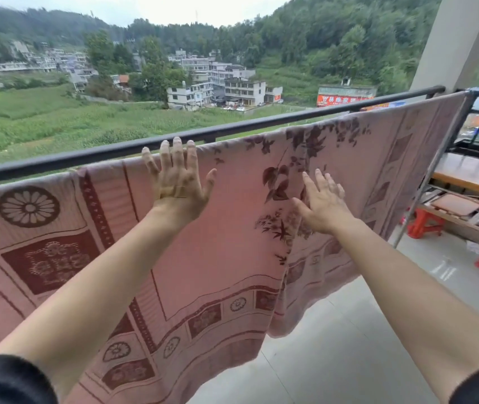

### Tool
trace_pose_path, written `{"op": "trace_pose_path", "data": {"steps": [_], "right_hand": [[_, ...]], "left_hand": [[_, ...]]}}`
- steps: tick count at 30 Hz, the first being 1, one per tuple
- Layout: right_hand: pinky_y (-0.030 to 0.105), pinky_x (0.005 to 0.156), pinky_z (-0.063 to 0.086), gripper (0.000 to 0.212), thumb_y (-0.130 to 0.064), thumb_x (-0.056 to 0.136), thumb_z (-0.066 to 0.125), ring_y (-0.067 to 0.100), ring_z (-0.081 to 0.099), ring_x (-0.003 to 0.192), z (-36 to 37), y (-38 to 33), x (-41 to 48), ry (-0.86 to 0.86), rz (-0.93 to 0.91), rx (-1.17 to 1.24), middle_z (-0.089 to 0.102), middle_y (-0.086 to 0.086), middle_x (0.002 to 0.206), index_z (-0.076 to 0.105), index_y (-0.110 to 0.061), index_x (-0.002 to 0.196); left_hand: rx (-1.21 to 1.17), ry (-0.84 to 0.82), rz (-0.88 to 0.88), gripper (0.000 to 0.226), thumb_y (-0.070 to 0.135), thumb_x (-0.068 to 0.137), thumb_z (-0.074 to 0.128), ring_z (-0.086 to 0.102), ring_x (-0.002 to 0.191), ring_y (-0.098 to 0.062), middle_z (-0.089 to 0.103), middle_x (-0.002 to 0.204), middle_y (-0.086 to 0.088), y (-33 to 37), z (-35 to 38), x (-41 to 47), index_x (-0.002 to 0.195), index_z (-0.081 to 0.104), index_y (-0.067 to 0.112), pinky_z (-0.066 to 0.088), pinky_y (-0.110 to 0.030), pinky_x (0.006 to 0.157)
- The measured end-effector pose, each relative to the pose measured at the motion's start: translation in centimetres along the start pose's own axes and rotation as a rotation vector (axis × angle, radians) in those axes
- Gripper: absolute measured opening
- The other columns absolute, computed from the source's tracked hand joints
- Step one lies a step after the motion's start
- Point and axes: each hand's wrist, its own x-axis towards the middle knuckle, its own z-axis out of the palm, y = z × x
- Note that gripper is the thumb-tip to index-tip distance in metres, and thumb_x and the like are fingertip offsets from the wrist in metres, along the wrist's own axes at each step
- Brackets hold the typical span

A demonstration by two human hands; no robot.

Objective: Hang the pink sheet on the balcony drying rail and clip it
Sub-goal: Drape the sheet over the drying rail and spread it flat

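On the balcony, a large pink sheet with dark red floral and medallion print (217,228) hangs draped over a silver metal drying rail (469,97), which stands just inside the black metal balcony railing (86,157). The cloth covers almost the whole length of the rail. Its near side falls low on the left and ends higher towards the right, above the pale tiled floor (349,330).

The left hand (178,182) is raised against the sheet just under the top fold, fingers straight and spread with the tips reaching the fold. Its grip holds nothing, and a tan plaster crosses the back of the hand. The right hand (325,202) sits lower and to the right, over the printed leaves, fingers straight and slightly fanned, its grip also slack and holding nothing. Whether either palm truly presses the cloth cannot be told. Both forearms are bare, with black sleeves (5,380) pushed up near the elbows.

Beyond the rail's right end stand red plastic stools (423,223) beside a slatted wooden frame (471,176)
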Motion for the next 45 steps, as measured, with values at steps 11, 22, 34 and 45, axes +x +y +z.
{"op": "trace_pose_path", "data": {"steps": [11, 22, 34, 45], "right_hand": [[0.053, 0.121, 0.02, 0.056, -0.033, 0.104, 0.039, 0.029, 0.015, 0.151, -4.4, 14.1, 11.1, 0.165, -0.092, 0.272, 0.018, 0.011, 0.164, 0.025, -0.022, 0.156], [0.056, 0.122, 0.001, 0.066, -0.063, 0.1, 0.011, 0.022, 0.005, 0.154, -4.3, 20.3, 22.9, 0.253, -0.145, 0.045, 0.013, 0.0, 0.166, 0.018, -0.03, 0.156], [0.05, 0.123, 0.008, 0.063, -0.058, 0.101, 0.034, 0.03, 0.027, 0.147, -1.7, 17.6, 25.6, 0.523, -0.503, 0.063, 0.035, 0.013, 0.155, 0.034, -0.021, 0.152], [0.053, 0.122, 0.01, 0.065, -0.063, 0.101, 0.016, 0.032, 0.022, 0.149, -4.0, 31.4, 32.0, 0.432, -0.354, 0.148, 0.03, 0.015, 0.158, 0.031, -0.026, 0.151]], "left_hand": [[-0.01, 0.021, 0.002, 0.048, 0.038, 0.102, 0.032, 0.047, 0.127, -0.032, 0.051, 0.141, -0.009, 16.3, 3.1, 8.9, 0.141, 0.046, 0.015, 0.022, -0.06, 0.111], [0.19, 0.442, -0.111, 0.037, 0.034, 0.103, 0.037, 0.056, 0.079, -0.029, 0.068, 0.088, -0.01, 12.0, 5.9, 9.1, 0.102, 0.065, 0.01, 0.035, -0.041, 0.077], [0.005, 0.417, 0.06, 0.045, 0.04, 0.1, 0.039, 0.059, 0.102, -0.025, 0.067, 0.114, -0.006, 22.5, 8.4, 13.2, 0.128, 0.062, 0.013, 0.036, -0.044, 0.094], [0.275, 0.396, -0.203, 0.044, 0.042, 0.103, 0.031, 0.051, 0.081, -0.031, 0.063, 0.091, -0.016, 20.1, 8.5, 12.6, 0.106, 0.059, 0.008, 0.033, -0.043, 0.081]]}}
